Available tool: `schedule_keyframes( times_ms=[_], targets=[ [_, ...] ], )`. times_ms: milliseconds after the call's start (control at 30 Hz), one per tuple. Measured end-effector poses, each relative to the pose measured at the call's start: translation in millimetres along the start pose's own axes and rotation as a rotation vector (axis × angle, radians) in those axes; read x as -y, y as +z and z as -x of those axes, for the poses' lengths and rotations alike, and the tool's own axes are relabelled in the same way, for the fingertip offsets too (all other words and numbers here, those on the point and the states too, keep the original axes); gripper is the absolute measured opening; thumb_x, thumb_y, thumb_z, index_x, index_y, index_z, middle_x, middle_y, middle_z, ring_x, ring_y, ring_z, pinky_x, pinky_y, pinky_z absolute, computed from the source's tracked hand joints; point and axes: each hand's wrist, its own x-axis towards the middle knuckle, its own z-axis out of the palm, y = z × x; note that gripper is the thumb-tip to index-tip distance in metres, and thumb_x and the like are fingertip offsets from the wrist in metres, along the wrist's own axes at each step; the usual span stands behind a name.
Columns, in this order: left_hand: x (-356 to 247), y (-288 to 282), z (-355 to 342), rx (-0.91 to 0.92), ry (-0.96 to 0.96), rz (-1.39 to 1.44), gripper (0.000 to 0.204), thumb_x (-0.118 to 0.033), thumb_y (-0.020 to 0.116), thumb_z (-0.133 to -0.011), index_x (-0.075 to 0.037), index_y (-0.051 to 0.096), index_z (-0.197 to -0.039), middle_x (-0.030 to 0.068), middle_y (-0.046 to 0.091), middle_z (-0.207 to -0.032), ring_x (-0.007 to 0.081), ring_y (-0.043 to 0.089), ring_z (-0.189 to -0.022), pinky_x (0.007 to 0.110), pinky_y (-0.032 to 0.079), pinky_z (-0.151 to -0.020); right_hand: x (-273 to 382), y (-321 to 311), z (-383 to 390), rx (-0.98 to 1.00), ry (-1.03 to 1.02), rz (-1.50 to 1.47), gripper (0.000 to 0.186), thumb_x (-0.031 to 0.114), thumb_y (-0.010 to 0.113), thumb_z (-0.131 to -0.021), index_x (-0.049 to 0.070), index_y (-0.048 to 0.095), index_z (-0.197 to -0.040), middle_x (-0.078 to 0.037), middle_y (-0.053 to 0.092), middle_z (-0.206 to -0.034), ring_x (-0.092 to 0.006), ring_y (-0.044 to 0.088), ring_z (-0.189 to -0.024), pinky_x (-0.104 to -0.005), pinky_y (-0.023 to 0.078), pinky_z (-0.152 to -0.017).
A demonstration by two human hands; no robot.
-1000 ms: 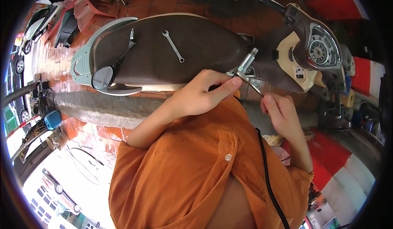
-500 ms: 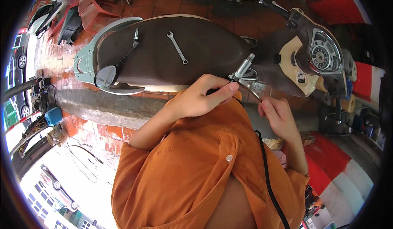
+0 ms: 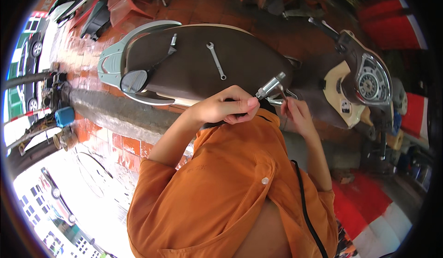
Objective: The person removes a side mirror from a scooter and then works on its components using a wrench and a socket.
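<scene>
In my left hand (image 3: 230, 106), a stepped silver metal cylinder (image 3: 269, 86) is pinched by its lower end between thumb and fingers, tilted up to the right. A thin metal rod (image 3: 283, 92) is pinched in my right hand (image 3: 297, 114), its upper end close to the cylinder; whether they touch I cannot tell. Both hands are just on my side of the scooter's brown seat (image 3: 184, 69). On that seat lie a combination spanner (image 3: 216, 61) and a round mirror (image 3: 134, 81) on a dark stem with a silver end.
The scooter's instrument panel (image 3: 369, 80) and handlebar are at the right, its pale green tail rack (image 3: 110, 64) at the left. A raised grey ledge (image 3: 115, 112) runs along the near side. Red chairs (image 3: 127, 9) stand far left; a blue container (image 3: 64, 117) is at the left.
My right hand has moved up and left, closer to the cylinder, bringing the rod with it. The cylinder now leans further right. The whole view has shifted slightly.
</scene>
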Motion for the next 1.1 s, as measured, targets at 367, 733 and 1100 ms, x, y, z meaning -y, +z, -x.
schedule_keyframes(
  times_ms=[367, 733, 1100],
  targets=[
    [13.4, -18.7, 44.2, -0.21, -0.236, 0.02, 0.056, -0.044, 0.048, -0.104, -0.006, 0.047, -0.063, -0.0066, 0.034, -0.055, 0.0029, 0.027, -0.045, 0.023, 0.018, -0.042, -81.9, 81.9, -169.1, -0.45, -0.126, 0.55, 0.023, 0.032, 0.055, -0.099, 0.011, 0.063, -0.102, -0.012, 0.071, -0.085, -0.0365, 0.068, -0.077, -0.047, 0.053, -0.066],
    [40.4, -21.4, 60.7, -0.524, -0.34, 0.052, 0.053, -0.047, 0.051, -0.102, -0.009, 0.048, -0.066, -0.0073, 0.033, -0.053, 0.0034, 0.026, -0.044, 0.024, 0.017, -0.041, -112.4, 91.0, -193.6, -0.388, -0.271, 1.11, 0.015, 0.024, 0.065, -0.091, 0.009, 0.061, -0.092, -0.006, 0.059, -0.088, -0.0259, 0.063, -0.093, -0.0398, 0.056, -0.07],
    [33.5, -42.7, 45.9, -0.492, -0.339, 0.009, 0.053, -0.046, 0.051, -0.103, -0.009, 0.048, -0.065, -0.0075, 0.034, -0.053, 0.0029, 0.026, -0.043, 0.024, 0.018, -0.04, -80.0, 79.2, -173.0, -0.565, -0.222, 0.702, 0.023, 0.024, 0.062, -0.094, 0.007, 0.065, -0.109, -0.01, 0.063, -0.093, -0.0282, 0.062, -0.088, -0.0418, 0.054, -0.077]
  ],
)
